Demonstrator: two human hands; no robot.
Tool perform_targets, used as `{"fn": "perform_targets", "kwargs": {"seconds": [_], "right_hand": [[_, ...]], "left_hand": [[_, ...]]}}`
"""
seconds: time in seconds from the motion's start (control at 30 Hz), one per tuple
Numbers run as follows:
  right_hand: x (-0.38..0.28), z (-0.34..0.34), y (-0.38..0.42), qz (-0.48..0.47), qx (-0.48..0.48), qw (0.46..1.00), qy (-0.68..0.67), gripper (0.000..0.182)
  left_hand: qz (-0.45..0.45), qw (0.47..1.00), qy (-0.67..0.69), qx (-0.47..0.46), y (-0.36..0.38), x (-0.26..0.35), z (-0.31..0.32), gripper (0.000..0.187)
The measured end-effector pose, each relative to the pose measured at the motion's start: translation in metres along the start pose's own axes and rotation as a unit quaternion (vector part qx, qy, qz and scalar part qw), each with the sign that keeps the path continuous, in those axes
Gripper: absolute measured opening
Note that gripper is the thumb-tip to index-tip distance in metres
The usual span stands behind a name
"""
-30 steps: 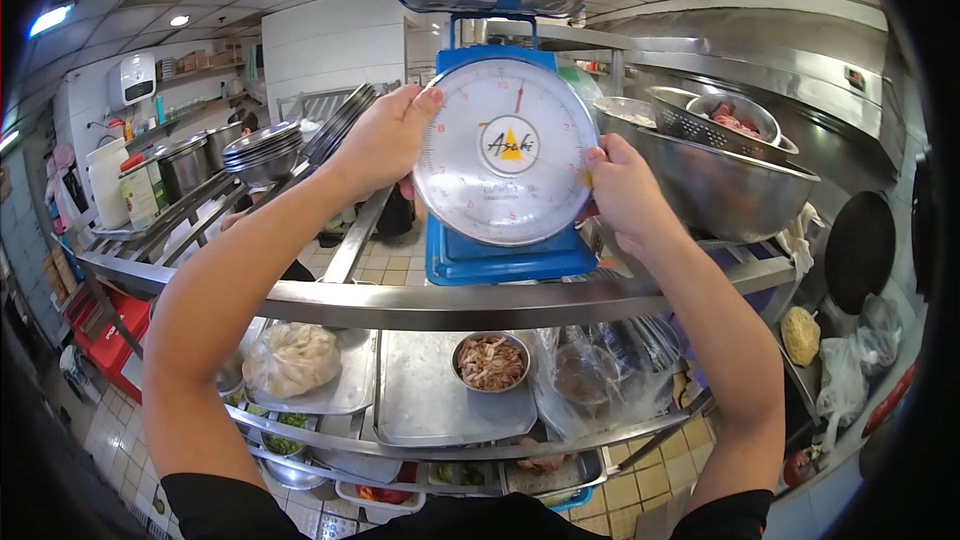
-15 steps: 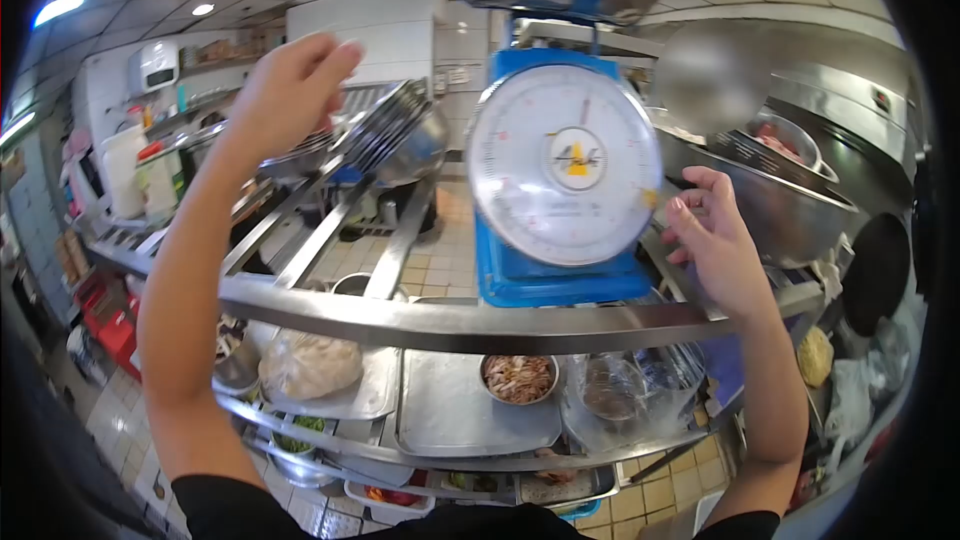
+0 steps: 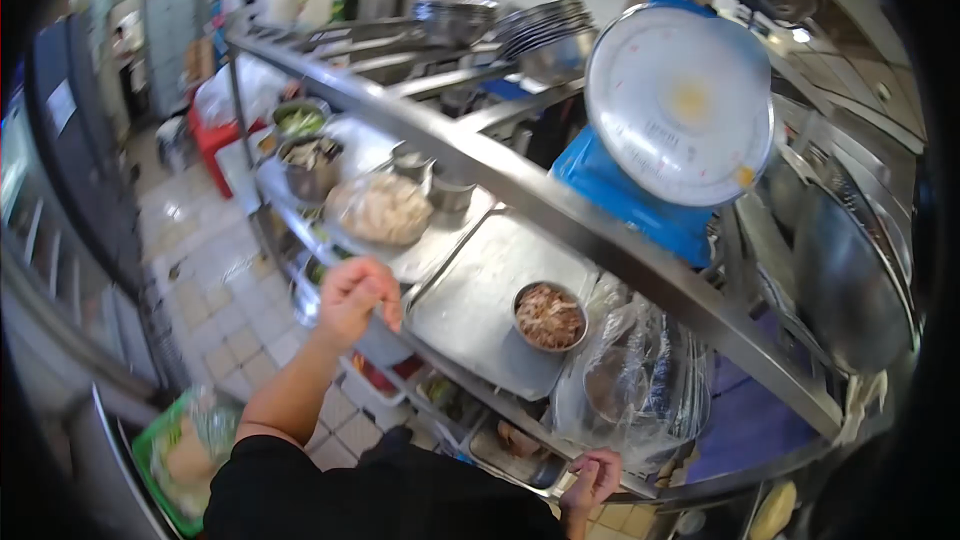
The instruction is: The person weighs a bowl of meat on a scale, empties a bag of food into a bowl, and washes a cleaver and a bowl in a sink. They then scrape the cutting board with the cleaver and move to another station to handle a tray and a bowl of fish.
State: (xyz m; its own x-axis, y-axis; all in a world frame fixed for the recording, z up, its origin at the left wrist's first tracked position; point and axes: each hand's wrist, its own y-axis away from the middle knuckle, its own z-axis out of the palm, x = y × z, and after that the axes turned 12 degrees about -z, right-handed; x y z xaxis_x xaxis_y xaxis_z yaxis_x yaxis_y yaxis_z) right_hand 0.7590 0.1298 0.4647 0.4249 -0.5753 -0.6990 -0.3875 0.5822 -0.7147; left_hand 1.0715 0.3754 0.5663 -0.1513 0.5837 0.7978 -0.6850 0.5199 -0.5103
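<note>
My left hand, fingers curled with nothing visible in them, is over the front edge of the lower shelf, left of a metal tray. On that tray stands a small steel bowl of shredded brownish meat. Low in front of the shelf's edge, my right hand has its fingers folded in, and no object shows in it. The nearest thing above it is clear plastic wrap around a container. A blue dial scale with a steel pan stands on the upper rack, touched by neither hand.
A metal rail crosses diagonally above the lower shelf. A bag of pale pieces lies left of the tray. Large steel bowls are at right, stacked pans behind. A green basket stands at lower left.
Both hands have dropped from beside the scale to around the lower shelf's front edge, and their fingers are more curled. The view has tilted and turned down and left.
</note>
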Motion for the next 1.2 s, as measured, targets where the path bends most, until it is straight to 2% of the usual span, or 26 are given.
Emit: {"fn": "perform_targets", "kwargs": {"seconds": [0.07,0.13,0.2,0.3,0.4,0.47,0.5,0.53,0.6,0.73,0.8,0.87,0.9,0.93,1.0,1.03,1.1,1.13,1.17,1.2], "right_hand": [[0.014,-0.048,0.011,0.057,-0.070,0.996,-0.008,0.026],[0.031,-0.083,0.008,0.095,-0.129,0.987,-0.028,0.024],[0.039,-0.101,0.008,0.122,-0.166,0.977,-0.056,0.023],[0.038,-0.084,0.006,0.146,-0.219,0.961,-0.090,0.022],[0.038,-0.049,0.018,0.175,-0.281,0.929,-0.164,0.022],[0.033,-0.020,0.036,0.207,-0.346,0.892,-0.206,0.024],[0.018,-0.006,0.045,0.191,-0.371,0.890,-0.185,0.026],[0.029,0.002,0.054,0.206,-0.415,0.853,-0.240,0.023],[-0.020,0.017,0.072,0.188,-0.487,0.819,-0.236,0.027],[-0.026,0.044,0.122,0.162,-0.640,0.719,-0.217,0.021],[-0.042,0.057,0.146,0.097,-0.689,0.691,-0.196,0.018],[-0.071,0.072,0.173,0.023,-0.721,0.649,-0.243,0.018],[-0.063,0.089,0.192,-0.019,-0.732,0.622,-0.278,0.018],[-0.074,0.100,0.206,0.001,-0.758,0.592,-0.274,0.020],[-0.157,0.095,0.224,-0.175,-0.780,0.566,-0.202,0.028],[-0.183,0.097,0.243,-0.211,-0.770,0.557,-0.230,0.026],[-0.238,0.096,0.279,-0.274,-0.768,0.529,-0.233,0.024],[-0.257,0.097,0.301,-0.276,-0.776,0.515,-0.239,0.026],[-0.281,0.095,0.321,-0.288,-0.776,0.495,-0.264,0.026],[-0.310,0.093,0.338,-0.301,-0.775,0.475,-0.288,0.026]], "left_hand": [[-0.163,0.979,-0.052,0.108,0.061,-0.050,0.013,0.019],[-0.326,0.930,-0.089,0.148,0.121,-0.087,0.035,0.016],[-0.389,0.901,-0.066,0.181,0.180,-0.110,0.066,0.017],[-0.478,0.858,-0.091,0.161,0.266,-0.123,0.098,0.019],[-0.496,0.828,-0.248,0.085,0.335,-0.104,0.108,0.017],[-0.487,0.781,-0.376,0.106,0.374,-0.088,0.112,0.021],[-0.465,0.775,-0.405,0.139,0.397,-0.087,0.110,0.021],[-0.442,0.766,-0.437,0.163,0.416,-0.084,0.106,0.022],[-0.410,0.761,-0.441,0.243,0.446,-0.065,0.110,0.021],[-0.332,0.731,-0.407,0.434,0.523,-0.016,0.132,0.023],[-0.272,0.704,-0.403,0.518,0.571,0.008,0.150,0.024],[-0.266,0.612,-0.433,0.605,0.633,0.050,0.177,0.024],[-0.266,0.560,-0.448,0.644,0.665,0.074,0.194,0.024],[-0.233,0.507,-0.453,0.696,0.700,0.099,0.212,0.026],[-0.146,0.380,-0.492,0.770,0.777,0.159,0.244,0.024],[-0.097,0.311,-0.516,0.792,0.808,0.198,0.268,0.021],[-0.004,0.179,-0.571,0.802,0.883,0.276,0.316,0.015],[0.012,0.073,-0.611,0.788,0.892,0.325,0.356,0.013],[0.026,0.028,-0.630,0.775,0.912,0.370,0.390,0.011],[0.042,-0.057,-0.671,0.738,0.924,0.413,0.417,0.008]]}}
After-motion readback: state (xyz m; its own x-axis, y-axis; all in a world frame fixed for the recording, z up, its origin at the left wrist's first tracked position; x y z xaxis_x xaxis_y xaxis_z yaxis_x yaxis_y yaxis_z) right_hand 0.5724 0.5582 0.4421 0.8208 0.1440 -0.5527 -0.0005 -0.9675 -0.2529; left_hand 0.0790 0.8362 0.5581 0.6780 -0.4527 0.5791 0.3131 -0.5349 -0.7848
